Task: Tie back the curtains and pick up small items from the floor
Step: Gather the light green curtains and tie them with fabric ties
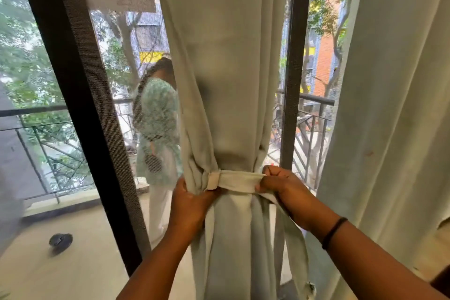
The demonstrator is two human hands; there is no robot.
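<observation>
A pale green curtain (226, 80) hangs gathered in front of me, cinched at waist height by a matching fabric tie-back band (237, 181). My left hand (192, 202) grips the bunched curtain folds at the left end of the band. My right hand (280, 185) pinches the band's right end, and a loose tail of the band (295, 241) trails down from it past my wrist. A small dark round item (60, 241) lies on the balcony floor at the lower left.
A second pale curtain (394, 105) hangs at the right. A black door frame (80, 109) with mesh stands left of the gathered curtain. Beyond it a person in a green top (158, 129) stands on the balcony by a metal railing (314, 129).
</observation>
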